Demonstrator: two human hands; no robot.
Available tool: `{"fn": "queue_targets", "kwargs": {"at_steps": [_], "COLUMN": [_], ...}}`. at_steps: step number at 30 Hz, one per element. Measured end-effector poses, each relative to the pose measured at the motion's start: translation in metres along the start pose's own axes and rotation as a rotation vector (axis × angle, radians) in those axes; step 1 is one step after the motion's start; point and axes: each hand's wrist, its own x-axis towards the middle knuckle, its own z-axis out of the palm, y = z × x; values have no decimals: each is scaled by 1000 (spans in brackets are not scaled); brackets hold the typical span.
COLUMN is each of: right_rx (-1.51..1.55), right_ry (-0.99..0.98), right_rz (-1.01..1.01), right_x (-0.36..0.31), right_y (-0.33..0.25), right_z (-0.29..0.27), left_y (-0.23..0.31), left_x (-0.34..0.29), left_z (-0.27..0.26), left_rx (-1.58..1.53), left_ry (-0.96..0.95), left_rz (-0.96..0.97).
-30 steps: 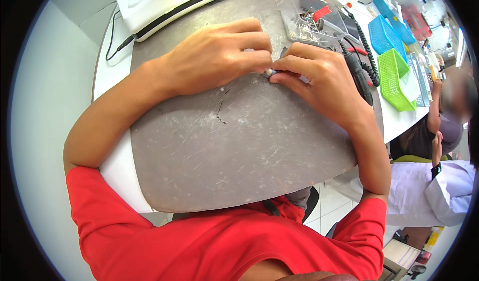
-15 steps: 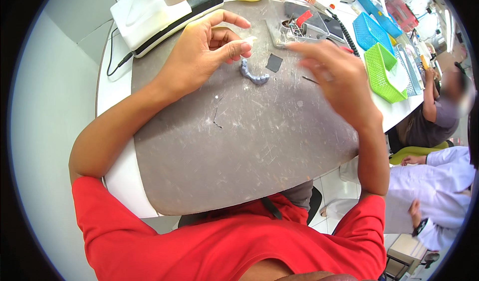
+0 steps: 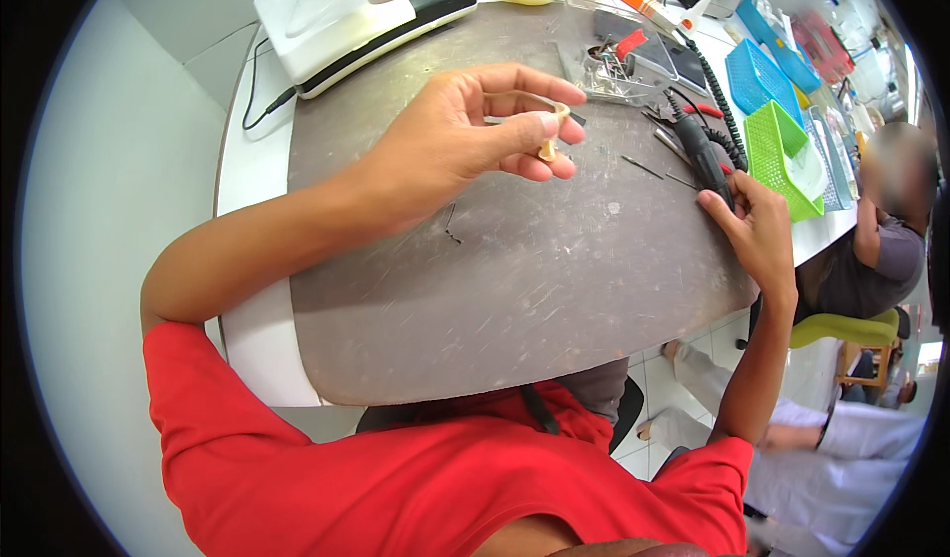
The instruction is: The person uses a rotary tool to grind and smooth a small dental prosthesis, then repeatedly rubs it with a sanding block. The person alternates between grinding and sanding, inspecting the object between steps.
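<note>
My left hand (image 3: pixel 495 127) is raised over the grey work mat, thumb and fingers pinching a small, curved, tooth-coloured dental piece (image 3: pixel 547 148). Part of that piece is covered by the fingertips. At the right side of the mat, my right hand (image 3: pixel 762 226) has its thumb and fingers round the near end of a black rotary handpiece (image 3: pixel 705 156) with a coiled cord. Beside the handpiece lie thin metal rods (image 3: pixel 643 167) and a pair of pliers (image 3: pixel 657 117). The grey-blue dental arch model seen earlier is hidden behind my left hand.
A white device (image 3: pixel 336 33) stands at the far left. A clear box of small metal bits (image 3: pixel 618 80) sits at the back. Green (image 3: pixel 782 156) and blue (image 3: pixel 762 77) baskets line the right edge. Dark thin scraps (image 3: pixel 452 226) lie mid-mat. People are at the right.
My right hand has moved right and nearer, and now grasps the handpiece. My left hand, with the dental piece, has come right and slightly nearer, covering the arch model. The view has shifted somewhat.
</note>
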Motion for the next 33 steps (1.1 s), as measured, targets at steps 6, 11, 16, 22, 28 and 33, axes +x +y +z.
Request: {"fn": "queue_targets", "kwargs": {"at_steps": [6, 11, 16, 22, 28, 33], "right_rx": [837, 1819, 1276, 856, 891, 914], "right_ry": [214, -123, -4, 34, -73, -122], "right_rz": [278, -196, -287, -558, -671, -756], "right_x": [-8, 8, 25, 33, 23, 28], "right_y": [18, -26, -93, -119, -112, -111], "right_z": [0, 7, 23, 43, 43, 53], "left_y": [-4, -10, -17, -18, -13, -13], "left_x": [-10, -21, -28, -26, -25, -26], "left_z": [11, 19, 19, 13, 16, 15], "left_rx": [-144, -171, -177, -237, -346, -340], "left_ry": [33, 69, 76, 119, 133, 170], "left_rz": [-83, -51, -60, -78, -140, -149]}}
